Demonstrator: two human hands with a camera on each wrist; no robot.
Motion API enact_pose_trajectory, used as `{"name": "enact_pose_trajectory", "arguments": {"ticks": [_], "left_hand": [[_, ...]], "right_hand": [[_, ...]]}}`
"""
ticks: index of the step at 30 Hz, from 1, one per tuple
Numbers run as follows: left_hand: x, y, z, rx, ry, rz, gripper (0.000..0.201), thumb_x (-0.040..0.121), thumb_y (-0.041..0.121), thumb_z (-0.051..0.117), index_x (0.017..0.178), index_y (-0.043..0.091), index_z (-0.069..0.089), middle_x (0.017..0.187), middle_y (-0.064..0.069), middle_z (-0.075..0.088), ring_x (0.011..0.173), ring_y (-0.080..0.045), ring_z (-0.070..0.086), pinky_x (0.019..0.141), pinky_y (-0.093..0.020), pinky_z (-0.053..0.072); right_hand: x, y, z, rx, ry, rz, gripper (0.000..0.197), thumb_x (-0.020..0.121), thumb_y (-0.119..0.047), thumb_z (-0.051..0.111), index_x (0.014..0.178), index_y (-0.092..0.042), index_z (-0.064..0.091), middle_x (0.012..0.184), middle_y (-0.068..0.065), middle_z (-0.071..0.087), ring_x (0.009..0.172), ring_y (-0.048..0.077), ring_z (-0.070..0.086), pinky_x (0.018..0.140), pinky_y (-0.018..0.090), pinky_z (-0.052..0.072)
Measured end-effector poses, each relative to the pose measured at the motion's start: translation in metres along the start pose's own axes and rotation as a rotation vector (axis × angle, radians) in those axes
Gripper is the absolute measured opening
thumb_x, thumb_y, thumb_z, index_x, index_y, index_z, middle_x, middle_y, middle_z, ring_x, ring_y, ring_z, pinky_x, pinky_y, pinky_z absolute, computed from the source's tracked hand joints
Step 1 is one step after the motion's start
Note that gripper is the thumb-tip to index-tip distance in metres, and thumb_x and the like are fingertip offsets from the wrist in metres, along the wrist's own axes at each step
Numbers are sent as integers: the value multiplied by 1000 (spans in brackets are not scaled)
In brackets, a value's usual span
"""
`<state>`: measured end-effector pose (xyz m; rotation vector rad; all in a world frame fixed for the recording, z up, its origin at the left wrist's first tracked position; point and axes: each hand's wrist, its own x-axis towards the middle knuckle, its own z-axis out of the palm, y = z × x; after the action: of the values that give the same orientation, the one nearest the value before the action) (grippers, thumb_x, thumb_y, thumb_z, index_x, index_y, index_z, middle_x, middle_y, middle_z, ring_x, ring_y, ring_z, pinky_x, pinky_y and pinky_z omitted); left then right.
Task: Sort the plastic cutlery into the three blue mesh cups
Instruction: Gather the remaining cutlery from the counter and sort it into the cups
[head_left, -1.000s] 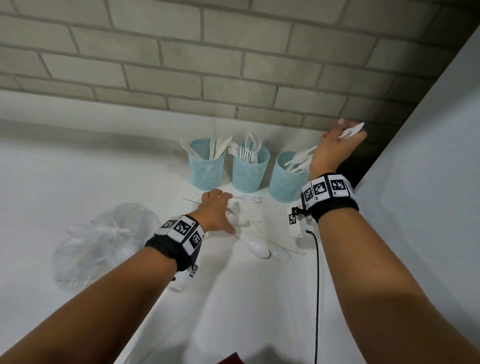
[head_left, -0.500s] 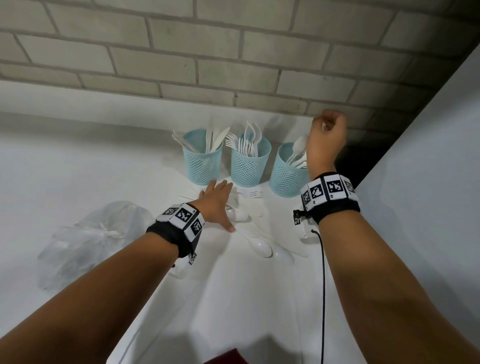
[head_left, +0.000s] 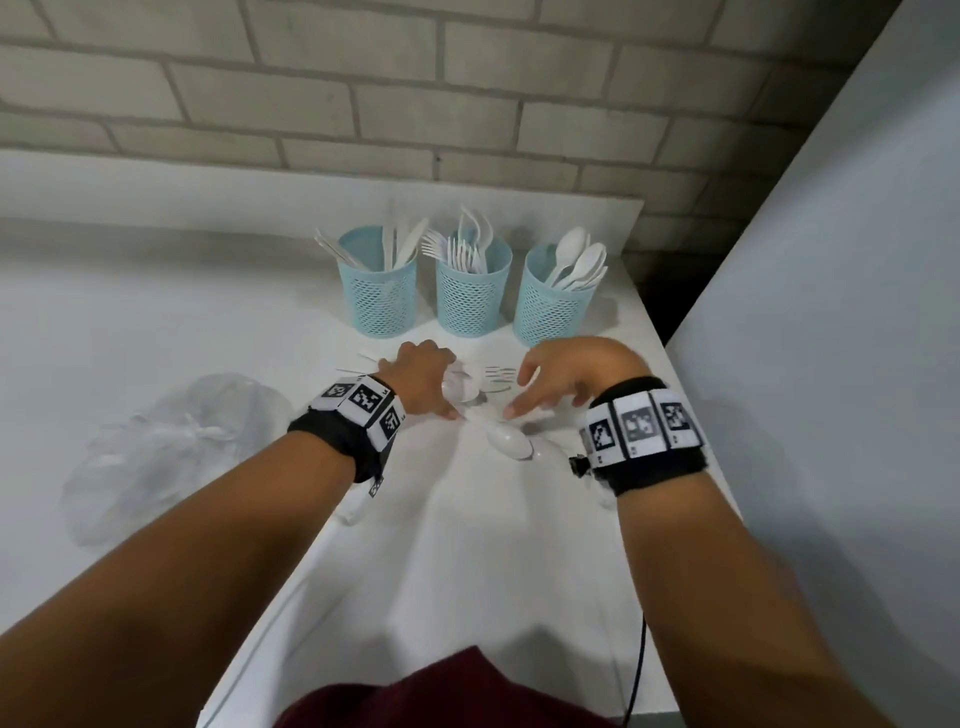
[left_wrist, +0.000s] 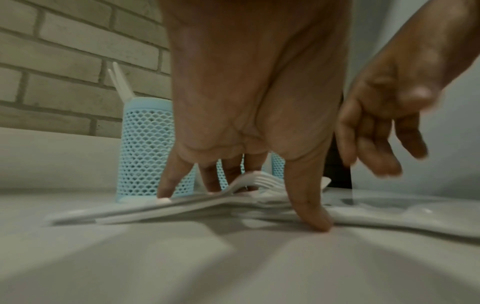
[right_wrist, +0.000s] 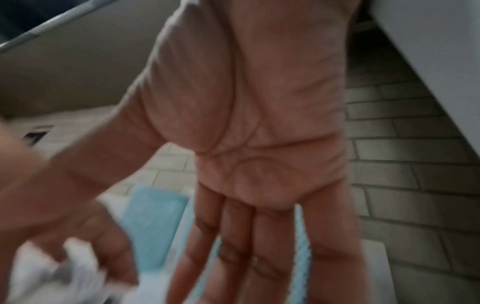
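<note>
Three blue mesh cups stand in a row at the back of the white table: the left cup holds knives, the middle cup forks, the right cup spoons. Loose white cutlery lies in front of them, among it a fork and a spoon. My left hand presses on this pile with straight, spread fingers; a fork lies under them. My right hand hovers just right of the pile, empty, with fingers extended downward. In the right wrist view my right hand is blurred, its palm open.
A crumpled clear plastic bag lies on the table to the left. A tall white panel borders the table's right edge. A brick wall is behind the cups. A black cable hangs off my right wrist.
My right hand held a spoon above the right cup, released it there, and has come down empty to the loose pile. My left hand stayed on the pile.
</note>
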<state>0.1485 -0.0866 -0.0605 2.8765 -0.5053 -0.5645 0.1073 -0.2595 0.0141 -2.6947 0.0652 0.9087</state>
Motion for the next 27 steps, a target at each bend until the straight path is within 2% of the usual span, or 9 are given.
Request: {"name": "enact_pose_trajectory", "arguments": {"ticks": [2,4,7,10,15,18,20,24,27], "left_hand": [[-6,7,8,-2,31,-22,77,76,40,73,141,21,35,138,-7,37,131,-30,32,104,-51,32],[-11,14,15,6,72,-31,69,80,40,69,139,21,38,137,-7,39,129,-29,34,103,-50,32],[-16,19,21,40,117,-4,61,83,39,65,134,16,42,132,-8,44,124,-29,41,98,-46,35],[-21,20,24,86,126,57,49,87,32,61,128,10,44,126,-12,51,116,-32,48,92,-44,40],[-26,18,23,63,34,152,42,90,21,57,124,3,42,123,-18,52,111,-35,51,89,-40,43],[-29,17,18,31,23,208,40,86,17,60,119,0,44,116,-18,57,105,-34,55,78,-33,40],[-32,16,18,11,31,219,41,84,16,62,117,0,45,115,-18,58,103,-33,55,75,-32,38],[-33,12,20,-45,38,210,45,84,16,61,124,2,44,118,-18,55,108,-33,52,82,-33,40],[-35,6,15,-51,44,181,33,85,14,58,114,-1,50,116,-20,55,107,-33,52,81,-31,38]], "right_hand": [[2,1,23,-135,16,37,68,70,-47,77,122,-10,54,111,2,62,98,20,59,78,29,46],[3,2,42,-147,102,34,69,70,-43,77,124,-12,49,115,3,61,98,21,59,77,29,45],[5,2,57,-120,208,24,59,74,-33,74,120,-10,46,113,5,59,100,24,58,73,29,42],[7,0,61,-101,256,5,41,78,-26,68,111,-9,51,108,7,60,91,23,57,70,28,42],[10,2,65,-15,267,-11,25,75,-21,63,94,-9,52,95,8,61,85,24,59,66,27,44],[10,3,64,58,252,20,24,72,-22,64,89,-9,52,89,6,59,80,22,57,64,26,44],[11,3,62,87,234,42,25,71,-23,66,88,-9,54,88,6,59,79,21,57,62,24,42],[12,4,63,115,225,72,28,72,-25,67,90,-7,56,86,5,58,81,21,58,58,23,41],[9,3,63,137,250,93,25,73,-19,66,90,-6,54,84,5,56,80,22,57,56,23,41]]}}
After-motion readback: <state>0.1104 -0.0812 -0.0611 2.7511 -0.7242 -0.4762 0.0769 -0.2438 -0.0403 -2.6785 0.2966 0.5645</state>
